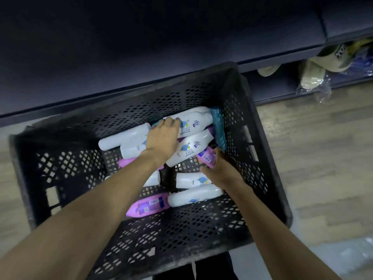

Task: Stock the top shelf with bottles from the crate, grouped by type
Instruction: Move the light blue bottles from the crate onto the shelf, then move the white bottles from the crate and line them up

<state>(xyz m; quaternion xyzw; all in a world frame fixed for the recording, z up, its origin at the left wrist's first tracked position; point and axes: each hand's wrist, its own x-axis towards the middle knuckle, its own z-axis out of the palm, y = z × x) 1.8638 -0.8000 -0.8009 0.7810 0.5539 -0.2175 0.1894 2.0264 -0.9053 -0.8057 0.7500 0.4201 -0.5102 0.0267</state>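
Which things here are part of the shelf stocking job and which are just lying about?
Job: black crate; white bottles; purple bottles; teal bottle; left hand; right hand; dark shelf.

Lying about: beige slippers; clear plastic wrap; wooden floor.

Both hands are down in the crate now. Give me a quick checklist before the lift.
1. Left hand on a white bottle: ok, fingers lie over it.
2. Left grip closed round it: cannot tell.
3. Right hand on a bottle: cannot tell; it reaches by the purple bottle and teal bottle.
4. Same type in both hands: cannot tell.
5. Stock left in crate: ok, white and purple bottles remain.
6. Shelf above crate free: ok, bare here.
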